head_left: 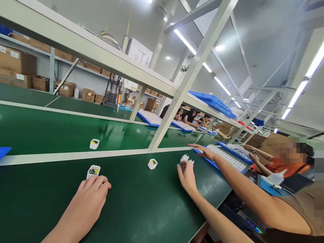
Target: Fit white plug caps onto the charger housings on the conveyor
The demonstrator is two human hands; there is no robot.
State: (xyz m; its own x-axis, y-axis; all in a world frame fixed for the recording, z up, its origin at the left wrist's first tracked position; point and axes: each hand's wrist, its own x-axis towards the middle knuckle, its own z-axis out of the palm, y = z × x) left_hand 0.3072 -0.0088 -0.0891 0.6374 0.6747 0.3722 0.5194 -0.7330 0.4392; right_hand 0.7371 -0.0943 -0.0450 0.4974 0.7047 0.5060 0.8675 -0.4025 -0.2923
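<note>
My left hand [89, 195] lies palm down on the green conveyor belt [141, 209], fingers loosely bent and holding nothing. Its fingertips are right below a small white open casing [93, 171] with coloured parts inside. My right hand [186, 177] reaches forward and its fingertips pinch a small white plug part [185, 158] on the belt. A second white casing [152, 163] stands between my two hands. A third one [94, 143] sits on the far belt lane behind the white rail [76, 156].
A co-worker in a brown top sits at my right, one hand [204, 152] stretched to a blue tray of white parts [227, 158]. More people, blue trays and cardboard boxes line the far belt. A slanted white frame post [177, 101] and shelf stand overhead.
</note>
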